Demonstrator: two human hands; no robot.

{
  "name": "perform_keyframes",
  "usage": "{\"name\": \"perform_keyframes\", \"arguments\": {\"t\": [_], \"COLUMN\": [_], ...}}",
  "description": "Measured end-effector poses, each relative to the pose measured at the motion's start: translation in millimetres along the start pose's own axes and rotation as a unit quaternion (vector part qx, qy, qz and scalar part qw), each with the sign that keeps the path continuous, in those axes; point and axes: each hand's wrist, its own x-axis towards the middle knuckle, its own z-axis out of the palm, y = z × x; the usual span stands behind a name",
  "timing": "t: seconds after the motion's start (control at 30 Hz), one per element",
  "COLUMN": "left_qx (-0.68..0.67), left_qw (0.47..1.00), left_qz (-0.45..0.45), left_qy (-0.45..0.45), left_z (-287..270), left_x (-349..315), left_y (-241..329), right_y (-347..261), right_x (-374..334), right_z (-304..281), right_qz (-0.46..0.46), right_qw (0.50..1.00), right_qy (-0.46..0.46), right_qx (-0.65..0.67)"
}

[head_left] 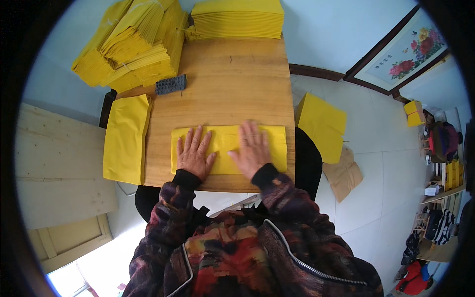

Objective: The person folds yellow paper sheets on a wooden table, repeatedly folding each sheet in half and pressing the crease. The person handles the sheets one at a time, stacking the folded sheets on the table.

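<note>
A folded yellow paper sheet lies flat along the near edge of the wooden table. My left hand presses on its left part, palm down with fingers spread. My right hand rests flat on its right part, fingers spread as well. Neither hand grips anything.
A pile of yellow sheets hangs over the table's left edge. Stacked yellow paper bundles and a neat stack fill the far end. A dark grey ridged block lies near them. More yellow paper and brown paper lie on the floor to the right.
</note>
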Motion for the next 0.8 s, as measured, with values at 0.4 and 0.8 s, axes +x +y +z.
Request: {"name": "perform_keyframes", "arguments": {"t": [0.4, 0.8], "left_qx": [0.051, -0.051], "left_qw": [0.977, 0.998], "left_qz": [-0.208, -0.013], "left_qy": [-0.021, -0.020], "left_z": [-15, 5], "left_x": [-21, 13], "left_y": [-39, 40], "right_y": [51, 53], "right_x": [-16, -17], "right_z": [-12, -11], "right_qz": [0.033, 0.032], "right_qw": [0.997, 0.996], "right_qy": [0.038, 0.039], "right_qx": [-0.066, -0.073]}}
